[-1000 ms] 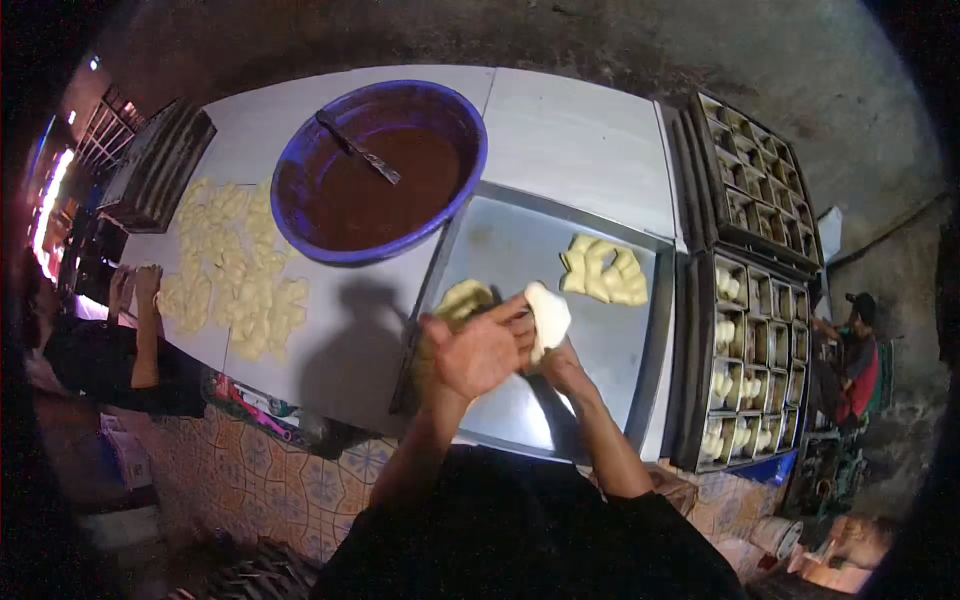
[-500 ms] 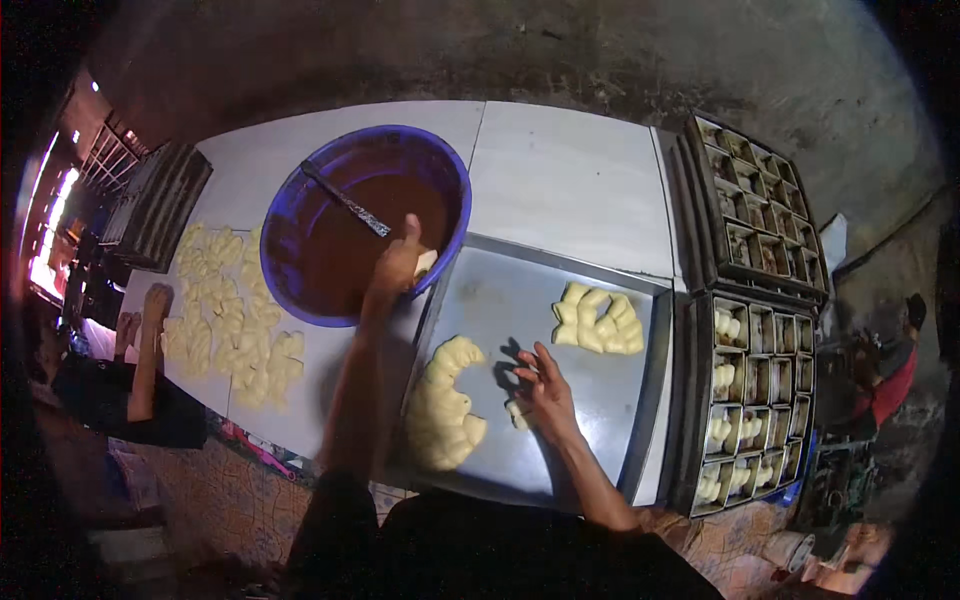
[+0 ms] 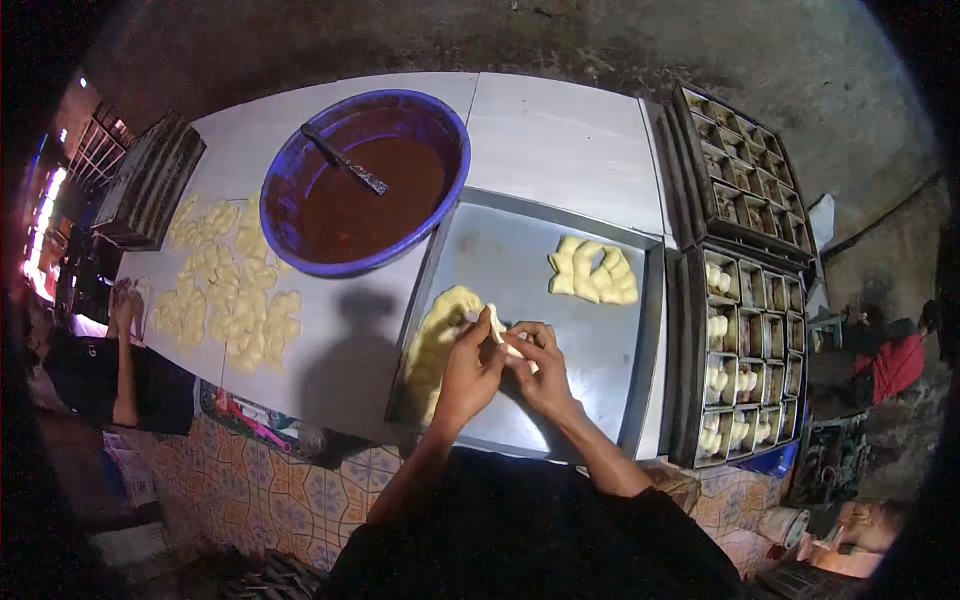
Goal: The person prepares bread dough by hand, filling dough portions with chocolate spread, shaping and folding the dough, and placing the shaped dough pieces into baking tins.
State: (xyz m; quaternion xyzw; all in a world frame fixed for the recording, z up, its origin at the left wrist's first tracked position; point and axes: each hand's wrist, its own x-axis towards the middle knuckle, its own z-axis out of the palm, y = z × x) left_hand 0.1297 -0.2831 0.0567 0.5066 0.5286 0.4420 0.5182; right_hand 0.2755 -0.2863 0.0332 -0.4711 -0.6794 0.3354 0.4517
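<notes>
Head view: at the far left, a dark stack of ridged metal tins (image 3: 150,182) sits on the pale tabletop (image 3: 560,145). Just below it, another person (image 3: 85,385) in a dark top has a bare arm up by the edge. Next to that arm lies a big patch of soft yellow dough lumps (image 3: 235,305), bunched close together. Then comes a big round blue tub (image 3: 345,268) with brown stuff (image 3: 375,220) inside. A long stick tool (image 3: 345,162) leans in it, one end up on the rim and one end in the brown.

Below the tub and to its right is my flat grey metal tray (image 3: 600,350). Along its left side is a bent row of yellow dough (image 3: 432,345). My left fingers (image 3: 480,328) are beside that row, and they pinch one side of a small white dough piece (image 3: 495,322). My right fingers (image 3: 535,335) pinch its other side, so both of my hands hold it up over the tray. Near the top right corner of the tray is another clump of dough (image 3: 592,272).

Right of the tray are two dark boxy pans, an upper pan (image 3: 745,175) and a lower pan (image 3: 752,360). The lower one has pale dough balls (image 3: 718,330), mostly in its left boxes. Far right, a person in red (image 3: 890,365) is bent down low.
</notes>
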